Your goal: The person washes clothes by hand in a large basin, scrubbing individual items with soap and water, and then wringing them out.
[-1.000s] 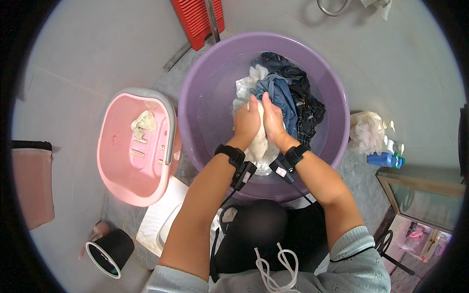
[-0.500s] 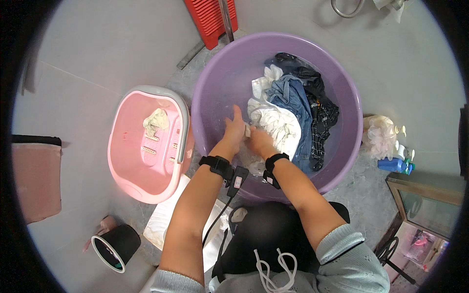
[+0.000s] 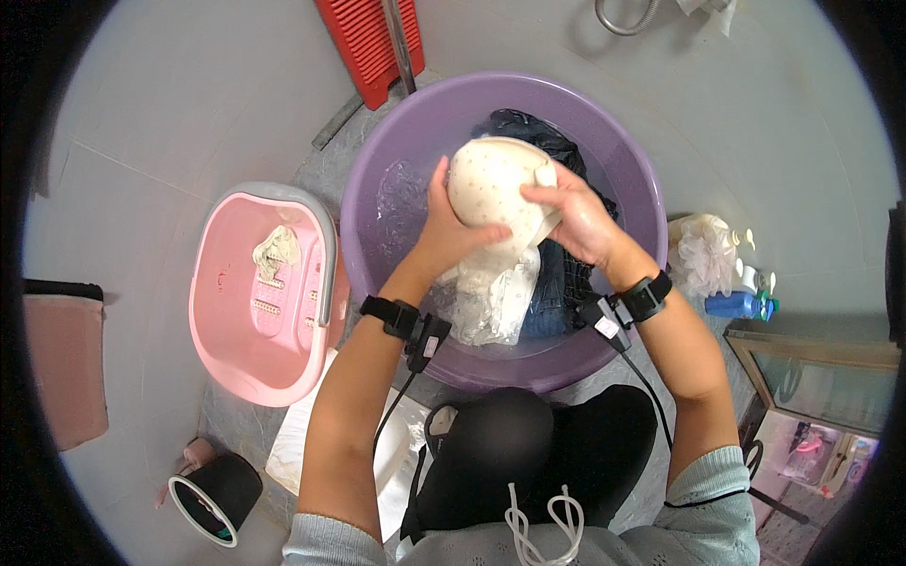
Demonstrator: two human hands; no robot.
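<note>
Raised above the large purple tub point(image 3: 363, 198) is a cream bra point(image 3: 493, 184) with small dots and a rounded, padded cup shape. My left hand point(image 3: 451, 226) grips it from the left, thumb across the lower front. From the right, my right hand point(image 3: 580, 219) pinches its edge, thumb in front and the other fingers partly hidden behind. Below hangs or lies white wet cloth point(image 3: 491, 297); whether it joins the bra, I cannot tell. Dark garments point(image 3: 528, 127) and blue denim point(image 3: 545, 316) soak in the tub's water, partly covered by my hands and the bra.
A pink basin point(image 3: 226, 325) with a grey handle stands left of the tub, a pale cloth point(image 3: 276, 250) inside. Bottles point(image 3: 741, 304) and a bath puff point(image 3: 706, 255) sit at the right. A red washboard-like panel point(image 3: 368, 47) leans behind; a black bin point(image 3: 226, 495) stands lower left.
Both hands have risen from the water at the tub's left-middle, bringing up the cream bra. My right hand has shifted rightward and up. The white cloth's shape has changed, and the water at left is rippled.
</note>
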